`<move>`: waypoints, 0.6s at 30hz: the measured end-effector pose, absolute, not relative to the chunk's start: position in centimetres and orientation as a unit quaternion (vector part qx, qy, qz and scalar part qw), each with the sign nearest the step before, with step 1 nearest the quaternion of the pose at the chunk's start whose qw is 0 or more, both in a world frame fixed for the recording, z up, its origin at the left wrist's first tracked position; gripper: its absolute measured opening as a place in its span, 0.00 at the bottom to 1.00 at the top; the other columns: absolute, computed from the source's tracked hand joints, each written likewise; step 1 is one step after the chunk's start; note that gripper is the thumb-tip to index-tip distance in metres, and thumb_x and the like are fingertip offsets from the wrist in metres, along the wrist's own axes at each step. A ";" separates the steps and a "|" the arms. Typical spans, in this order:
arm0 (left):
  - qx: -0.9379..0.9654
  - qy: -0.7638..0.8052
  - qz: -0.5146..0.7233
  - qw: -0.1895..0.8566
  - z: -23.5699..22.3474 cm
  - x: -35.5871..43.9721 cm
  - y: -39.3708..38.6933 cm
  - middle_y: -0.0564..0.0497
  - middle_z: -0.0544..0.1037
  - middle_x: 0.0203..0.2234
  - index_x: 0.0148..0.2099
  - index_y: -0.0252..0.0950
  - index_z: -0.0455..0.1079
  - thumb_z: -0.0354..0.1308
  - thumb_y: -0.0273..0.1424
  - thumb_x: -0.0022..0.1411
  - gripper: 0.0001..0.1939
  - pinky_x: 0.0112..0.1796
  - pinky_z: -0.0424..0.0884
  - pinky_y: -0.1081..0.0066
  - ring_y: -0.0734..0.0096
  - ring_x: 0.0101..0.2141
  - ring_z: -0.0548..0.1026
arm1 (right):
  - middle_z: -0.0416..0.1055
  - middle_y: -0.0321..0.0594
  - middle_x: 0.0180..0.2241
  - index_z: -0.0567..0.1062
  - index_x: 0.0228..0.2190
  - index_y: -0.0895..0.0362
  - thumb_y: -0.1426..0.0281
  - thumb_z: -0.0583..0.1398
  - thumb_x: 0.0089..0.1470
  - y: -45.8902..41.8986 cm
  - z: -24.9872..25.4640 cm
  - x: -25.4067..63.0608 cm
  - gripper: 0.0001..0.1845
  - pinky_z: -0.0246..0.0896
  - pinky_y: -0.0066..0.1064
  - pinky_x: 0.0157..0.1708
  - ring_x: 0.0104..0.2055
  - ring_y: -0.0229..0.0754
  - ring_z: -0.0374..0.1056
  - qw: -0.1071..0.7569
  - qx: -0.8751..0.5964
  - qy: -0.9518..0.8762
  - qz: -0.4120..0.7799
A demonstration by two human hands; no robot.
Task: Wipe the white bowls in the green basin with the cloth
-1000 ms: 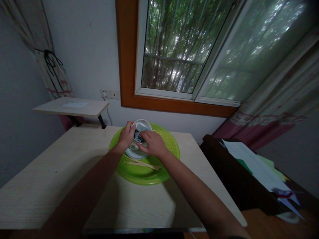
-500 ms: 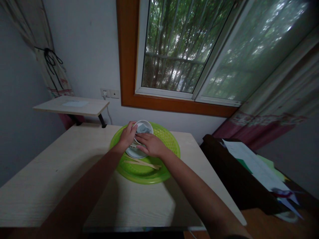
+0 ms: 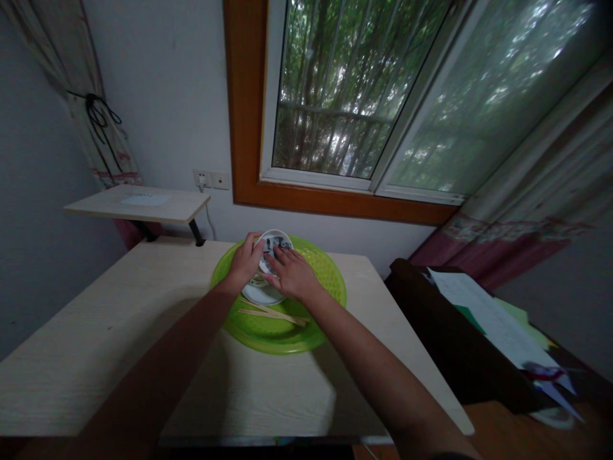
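My left hand [image 3: 246, 260] is closed around the left side of a small white bowl [image 3: 287, 237], which tilts towards me. Inside the bowl lies a grey cloth [image 3: 272, 243] with dark marks. My right hand [image 3: 294, 275] rests over the bowl's right side, fingers stretched and spread on the cloth, thumb low near the rim. Below the bowl, another white bowl [image 3: 257, 280] shows in part, with a white plate [image 3: 262, 295] by it. Several wooden chopsticks [image 3: 272, 314] lie nearer to me. All this is within a round green plastic basket [image 3: 282, 340].
The basket stands on a pale wooden table [image 3: 268, 390]. A small raised shelf [image 3: 138, 203] with a sheet of paper [image 3: 146, 199] is at the back left. Behind are a wall and a window [image 3: 345, 96]. To the right, papers [image 3: 479, 313] lie on dark furniture [image 3: 421, 319].
My right fingers have moved up and right inside the bowl and spread apart. More of the cloth's dark marks now show. The left hand keeps its place on the bowl.
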State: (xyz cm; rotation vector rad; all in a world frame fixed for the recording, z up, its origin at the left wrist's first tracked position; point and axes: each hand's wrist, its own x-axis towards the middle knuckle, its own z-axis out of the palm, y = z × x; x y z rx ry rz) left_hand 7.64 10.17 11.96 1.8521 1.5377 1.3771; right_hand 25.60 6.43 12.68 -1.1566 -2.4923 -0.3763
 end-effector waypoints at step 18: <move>0.651 0.557 0.495 0.145 12.3 7.3 10.0 0.46 0.79 0.49 0.56 0.41 0.68 0.44 0.41 0.71 0.19 0.51 0.69 0.64 0.59 0.48 0.76 | 0.74 0.49 0.49 0.74 0.52 0.60 0.73 0.58 0.57 7.5 12.5 26.5 0.21 0.62 0.39 0.55 0.52 0.48 0.67 0.248 -0.267 -0.931 0.036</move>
